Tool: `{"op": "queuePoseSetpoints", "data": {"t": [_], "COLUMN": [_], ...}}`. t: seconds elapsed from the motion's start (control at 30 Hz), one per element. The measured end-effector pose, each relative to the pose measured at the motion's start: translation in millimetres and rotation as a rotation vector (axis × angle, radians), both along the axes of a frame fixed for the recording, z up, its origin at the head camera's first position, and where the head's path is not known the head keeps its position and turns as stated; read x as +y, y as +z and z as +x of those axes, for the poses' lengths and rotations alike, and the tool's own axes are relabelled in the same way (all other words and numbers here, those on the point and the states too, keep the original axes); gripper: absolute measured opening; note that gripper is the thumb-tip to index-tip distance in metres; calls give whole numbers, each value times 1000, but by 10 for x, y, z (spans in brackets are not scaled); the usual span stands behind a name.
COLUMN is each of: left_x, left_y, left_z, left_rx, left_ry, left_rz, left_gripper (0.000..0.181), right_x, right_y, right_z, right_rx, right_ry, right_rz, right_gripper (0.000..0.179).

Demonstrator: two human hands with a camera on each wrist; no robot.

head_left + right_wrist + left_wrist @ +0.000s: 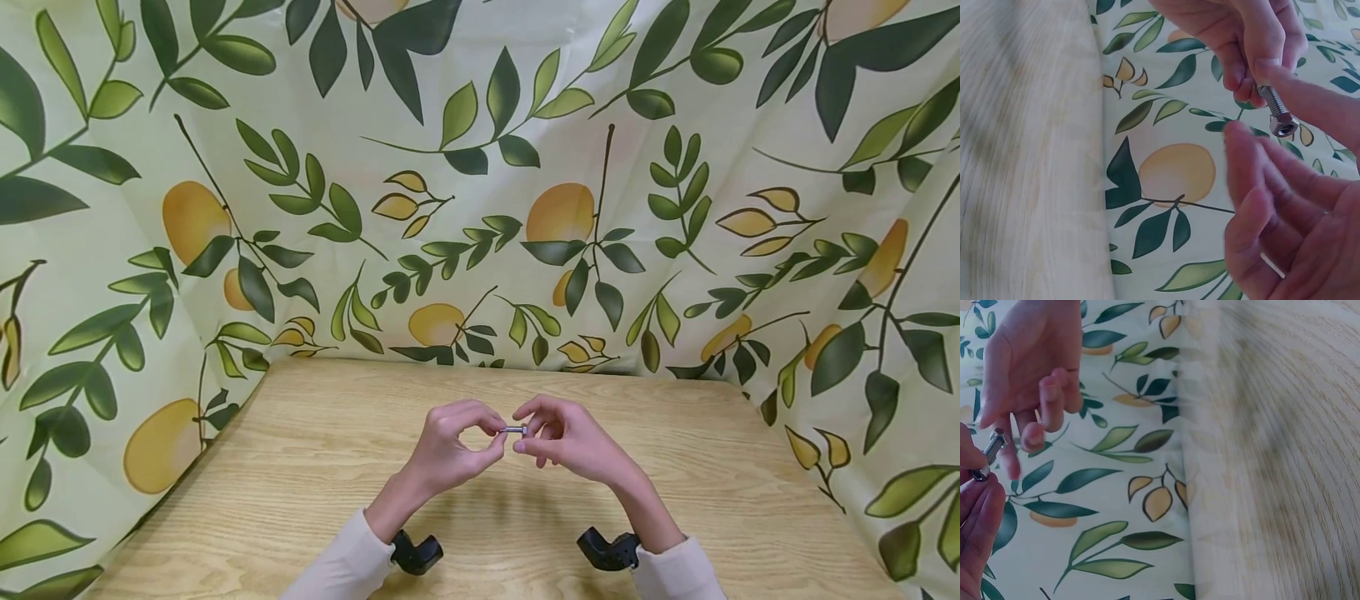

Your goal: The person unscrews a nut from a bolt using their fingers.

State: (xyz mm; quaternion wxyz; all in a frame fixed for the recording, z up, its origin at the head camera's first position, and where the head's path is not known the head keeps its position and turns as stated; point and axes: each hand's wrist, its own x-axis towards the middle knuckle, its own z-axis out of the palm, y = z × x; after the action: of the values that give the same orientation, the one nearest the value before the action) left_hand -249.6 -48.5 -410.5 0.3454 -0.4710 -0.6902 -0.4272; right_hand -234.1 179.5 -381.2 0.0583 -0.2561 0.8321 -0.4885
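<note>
A small silver bolt (514, 430) is held roughly level above the wooden table. My left hand (450, 446) pinches one end of it between thumb and fingertips. In the right wrist view the bolt's threaded shaft (1274, 103) shows, with a hex-shaped piece (1284, 127) at the free end. The left wrist view shows a ring-like metal piece (980, 474) at the left fingertips; whether it is a nut I cannot tell. Around the free end stands my right hand (573, 437), thumb and fingers spread apart, with no clear grip on the bolt.
The light wooden table (337, 400) lies under both hands. A cloth (465, 275) printed with leaves and orange fruit hangs behind it and at both sides. Black curved mounts (417, 552) sit at both wrists, beside the pale sleeves (341, 558).
</note>
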Motion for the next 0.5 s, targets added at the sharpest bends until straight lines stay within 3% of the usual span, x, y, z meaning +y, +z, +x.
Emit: {"op": "queuePoseSetpoints", "data": {"t": [0.1, 0.3, 0.5], "left_x": [3, 1, -2], "left_y": [4, 6, 3], "left_z": [4, 5, -1], "left_rx": [2, -6, -2], "left_ry": [5, 5, -2], "left_rz": [2, 1, 4], "left_gripper": [18, 21, 13], "right_x": [4, -1, -15], "right_y": [-15, -18, -3], "right_z": [-12, -4, 8], "right_rx": [18, 21, 1], "right_ry": [12, 13, 4], "right_rz": [21, -4, -30], "right_gripper": [24, 16, 24]}}
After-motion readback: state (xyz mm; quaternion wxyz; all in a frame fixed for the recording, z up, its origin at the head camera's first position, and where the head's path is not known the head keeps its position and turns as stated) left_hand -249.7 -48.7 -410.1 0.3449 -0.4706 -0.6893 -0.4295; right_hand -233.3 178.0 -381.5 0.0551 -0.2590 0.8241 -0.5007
